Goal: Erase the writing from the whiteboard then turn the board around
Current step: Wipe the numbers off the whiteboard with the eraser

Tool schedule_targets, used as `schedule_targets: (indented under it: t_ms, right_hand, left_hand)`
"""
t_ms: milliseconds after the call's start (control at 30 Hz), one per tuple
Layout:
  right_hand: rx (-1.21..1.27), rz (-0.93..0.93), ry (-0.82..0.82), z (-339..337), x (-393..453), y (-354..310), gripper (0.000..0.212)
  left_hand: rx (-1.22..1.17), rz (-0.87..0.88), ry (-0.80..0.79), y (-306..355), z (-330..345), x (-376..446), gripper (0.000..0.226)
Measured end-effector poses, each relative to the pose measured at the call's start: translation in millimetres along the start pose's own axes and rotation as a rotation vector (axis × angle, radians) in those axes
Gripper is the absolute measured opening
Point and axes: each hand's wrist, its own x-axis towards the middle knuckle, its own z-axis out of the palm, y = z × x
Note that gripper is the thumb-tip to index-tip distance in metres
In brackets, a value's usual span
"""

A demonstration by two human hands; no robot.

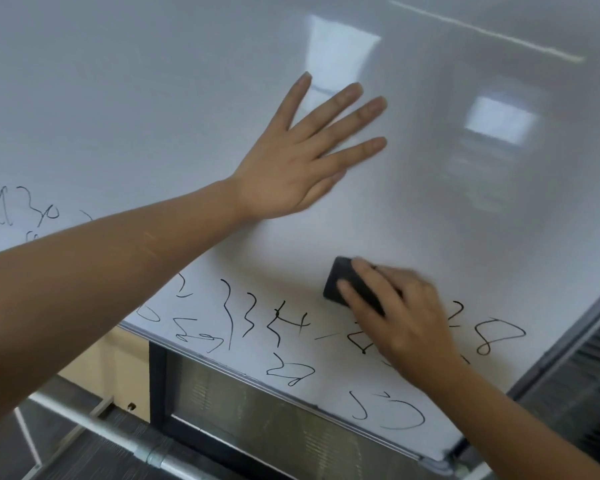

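Observation:
The whiteboard fills most of the view, tilted, with its upper part wiped blank. Black marker writing runs along its lower edge, and a few more scribbles sit at the far left. My left hand lies flat on the board's middle, fingers spread, holding nothing. My right hand presses a black eraser against the board just above the lower writing; the hand is blurred by motion and covers some marks.
Below the board's bottom edge runs a metal stand bar with a pipe joint. Behind it stands a dark-framed glass panel. A dark slatted panel sits at the right, beside the board's lower right corner.

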Motion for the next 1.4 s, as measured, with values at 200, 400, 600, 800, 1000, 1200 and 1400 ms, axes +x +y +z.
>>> schedule_targets:
  t_ms: [200,400,600,800,1000,1200,1400]
  right_hand:
    - [-0.061,0.248,0.111,-0.7,-10.1,-1.6,0.049]
    - [-0.016,0.015,-0.055,-10.4,-40.4,12.3,0.055]
    - [-0.115,0.314,0.148,-16.1,-36.4,27.2,0.043]
    - [0.030,0.125,-0.068,-11.3,-80.5,16.9,0.058]
    - [-0.116,0.365,0.089,-30.8,-70.3,45.9,0.045]
    - [-0.001,0.204,-0.101,-25.3,-112.6,22.0,0.060]
    - [-0.052,0.304,-0.027,-47.2,-102.2,57.1,0.046]
  left_hand:
    - [0.003,0.002,-0.008,-0.9,3.3,1.7,0.046]
    - [0.006,0.011,-0.018,-2.8,3.6,1.2,0.046]
    - [0.022,0.006,-0.026,-1.8,10.2,2.4,0.048]
    - [0.028,0.013,-0.019,-5.5,12.9,-0.7,0.050]
    - [0.035,0.007,-0.018,-2.2,17.1,1.7,0.051]
    - [0.022,0.014,-0.008,-5.5,18.4,-1.4,0.051]
    - [0.024,0.017,0.007,-1.8,18.2,0.5,0.051]
